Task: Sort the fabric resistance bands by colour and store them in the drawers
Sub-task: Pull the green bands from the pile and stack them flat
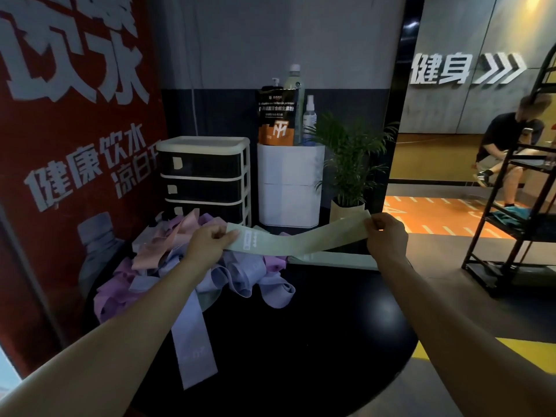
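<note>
Green band (296, 240) pinched taut by both hands (210, 242) (386, 236) | above black table (301, 341) far edge | pile (186, 266) left

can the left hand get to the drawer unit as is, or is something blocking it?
Probably not right away. The left hand pinches one end of the green band, with the right hand on the other end, and the pile of bands lies between it and the drawer unit.

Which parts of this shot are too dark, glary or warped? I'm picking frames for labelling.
Head view: the black table is underexposed, with one soft glare spot; the drawer unit fronts are nearly black; wide-angle bending curves the metal rack at the edge; the green band and both hands are sharp enough.
</note>
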